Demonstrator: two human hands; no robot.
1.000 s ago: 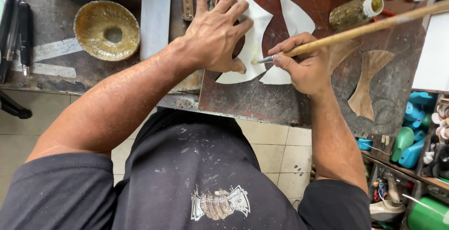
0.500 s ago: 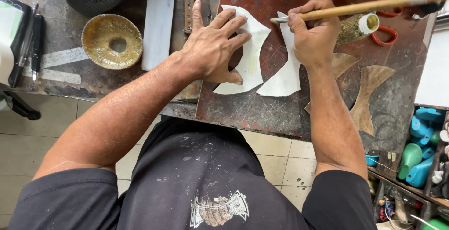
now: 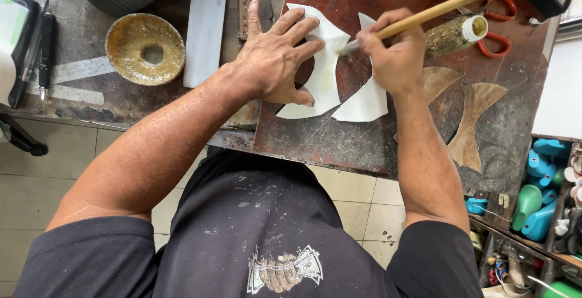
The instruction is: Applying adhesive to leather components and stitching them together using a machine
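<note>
A white curved cut-out piece [image 3: 327, 73] lies on the reddish-brown work board [image 3: 339, 134]. My left hand [image 3: 276, 58] is spread flat on its left part and presses it down. My right hand [image 3: 394, 52] grips a long wooden-handled brush [image 3: 448, 6], whose tip touches the piece near its middle. A yellowish wet streak shows on the white piece below the brush tip. Brown pieces of the same shape [image 3: 473, 116] lie to the right of my right hand.
A glue-crusted round bowl [image 3: 144, 48] sits at the left, beside a white slab [image 3: 205, 25]. A small bottle [image 3: 454, 34] and red scissors [image 3: 500, 28] lie at the upper right. Blue and green plastic forms [image 3: 539, 195] fill a bin at the right. Pens [image 3: 45, 52] lie far left.
My right hand moved the brush from the near side of the white piece up to its far edge, then back toward the middle. My left hand stayed pressed on the piece.
</note>
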